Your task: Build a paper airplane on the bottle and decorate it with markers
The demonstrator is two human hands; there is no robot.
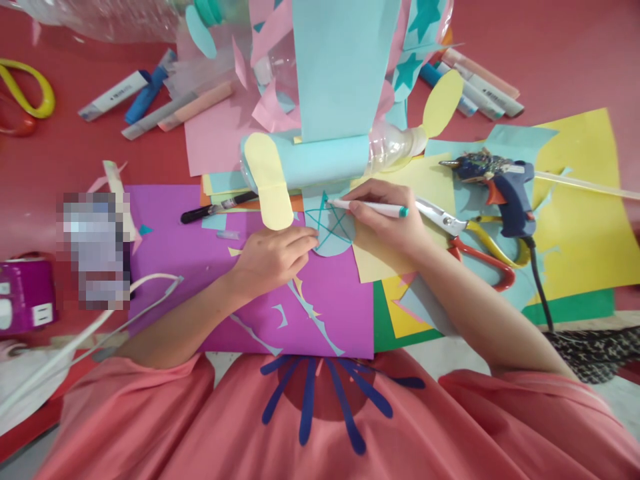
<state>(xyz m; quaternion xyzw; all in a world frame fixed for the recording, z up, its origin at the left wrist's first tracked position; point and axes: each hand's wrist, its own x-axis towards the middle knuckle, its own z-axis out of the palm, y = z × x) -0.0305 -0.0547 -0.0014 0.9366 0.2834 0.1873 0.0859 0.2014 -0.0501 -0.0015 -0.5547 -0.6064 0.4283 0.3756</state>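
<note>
My right hand (387, 213) grips a white marker (384, 208) with a teal end, its tip on a light blue paper piece (334, 245) that has a rounded lower edge. A five-pointed star outline in teal stands on that paper. My left hand (275, 257) lies with fingers stretched out, fingertips on the paper's left edge. Just beyond the hands lies a clear bottle wrapped in light blue paper (325, 160), with yellow oval pieces (270, 183) at its ends. A tall light blue panel (345, 67) rises behind it. Purple paper (345, 320) lies underneath.
Scissors (480, 250) and a blue glue gun (515, 190) with a cord lie on the right, over yellow paper (585, 220). A black pen (220, 207) lies left of the bottle. Several markers (115, 95) are at the back. A blurred-out item (97, 250) lies left.
</note>
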